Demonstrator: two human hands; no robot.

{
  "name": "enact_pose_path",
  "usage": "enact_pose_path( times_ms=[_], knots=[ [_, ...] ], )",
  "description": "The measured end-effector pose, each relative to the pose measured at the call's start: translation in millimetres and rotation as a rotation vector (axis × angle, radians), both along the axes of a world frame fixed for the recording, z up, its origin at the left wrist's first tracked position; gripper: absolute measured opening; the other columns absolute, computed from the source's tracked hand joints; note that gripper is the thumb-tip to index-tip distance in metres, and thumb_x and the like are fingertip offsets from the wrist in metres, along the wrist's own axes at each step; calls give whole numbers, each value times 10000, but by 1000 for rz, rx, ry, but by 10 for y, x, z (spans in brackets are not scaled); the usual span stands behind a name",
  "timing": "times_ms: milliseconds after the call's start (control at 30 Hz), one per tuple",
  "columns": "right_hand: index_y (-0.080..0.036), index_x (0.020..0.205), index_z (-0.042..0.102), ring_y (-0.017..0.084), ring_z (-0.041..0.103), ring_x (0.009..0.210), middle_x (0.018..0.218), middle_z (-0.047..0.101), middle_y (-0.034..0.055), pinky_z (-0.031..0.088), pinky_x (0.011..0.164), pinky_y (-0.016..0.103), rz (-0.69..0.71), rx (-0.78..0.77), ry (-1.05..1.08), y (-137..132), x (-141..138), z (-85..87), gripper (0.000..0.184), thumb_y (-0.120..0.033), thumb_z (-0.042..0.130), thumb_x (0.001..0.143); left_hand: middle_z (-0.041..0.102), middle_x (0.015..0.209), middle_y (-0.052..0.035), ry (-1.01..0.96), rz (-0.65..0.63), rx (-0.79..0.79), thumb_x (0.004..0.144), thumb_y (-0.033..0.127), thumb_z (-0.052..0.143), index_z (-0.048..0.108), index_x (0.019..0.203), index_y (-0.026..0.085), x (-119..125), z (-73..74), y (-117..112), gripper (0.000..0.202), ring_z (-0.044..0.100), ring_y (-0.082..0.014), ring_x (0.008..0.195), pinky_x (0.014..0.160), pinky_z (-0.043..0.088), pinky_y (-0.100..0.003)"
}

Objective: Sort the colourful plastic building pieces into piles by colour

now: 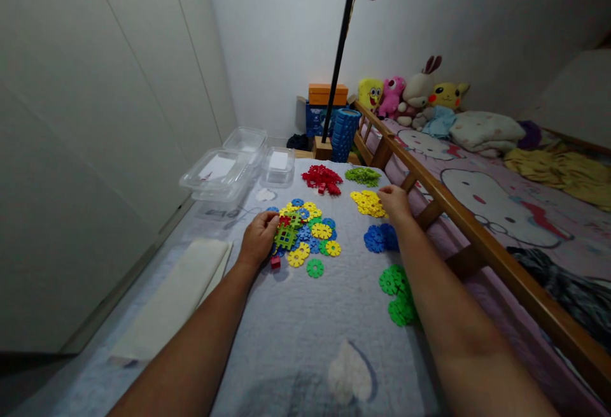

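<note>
My left hand (pixel 259 235) rests at the left edge of a mixed pile of plastic notched discs (pixel 304 233) in blue, yellow and green. Its fingers are curled together; what they hold, if anything, is hidden. Light green lattice pieces (pixel 285 237) and a red piece (pixel 284 220) lie on the pile beside its fingertips. A small red block (pixel 275 262) sits just below that hand. Over at the right, my right hand (pixel 394 202) has its fingertips pinched at the edge of a heap of yellow discs (pixel 368 204). I cannot make out anything between them.
Sorted heaps lie around: red pieces (pixel 321 177), light green pieces (pixel 363 176), blue discs (pixel 376 238) and green discs (pixel 400 296). Clear plastic containers (pixel 222 172) stand back left, near a folded cream sheet (pixel 176 296). A wooden bed rail (pixel 443 204) borders the right side.
</note>
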State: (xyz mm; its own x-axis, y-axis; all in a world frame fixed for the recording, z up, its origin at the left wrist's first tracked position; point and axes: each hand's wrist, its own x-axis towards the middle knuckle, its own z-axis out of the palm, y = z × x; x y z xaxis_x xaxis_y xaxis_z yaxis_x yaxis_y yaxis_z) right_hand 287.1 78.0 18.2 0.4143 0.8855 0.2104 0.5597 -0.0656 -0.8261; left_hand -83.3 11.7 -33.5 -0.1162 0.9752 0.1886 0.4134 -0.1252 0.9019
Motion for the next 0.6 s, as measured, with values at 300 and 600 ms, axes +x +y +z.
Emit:
enact_pose_path(
  times_ms=[300, 600],
  knots=[
    [-166, 885, 719, 158, 612, 822, 891, 698, 39, 449, 763, 258, 473, -197, -356, -543, -1025, -182, 82, -168, 678, 813, 726, 982, -69, -9, -4, 15, 858, 501, 509, 700, 984, 190, -3, -24, 5, 386, 657, -240, 919, 867, 501, -363],
    [-173, 1030, 730, 167, 579, 920, 1019, 624, 52, 423, 822, 252, 472, -231, -495, -681, -1236, -335, 255, -180, 766, 777, 729, 992, -71, -18, -9, 27, 861, 491, 514, 694, 959, 194, -5, -26, 16, 361, 659, -240, 934, 878, 501, -366]
  ],
)
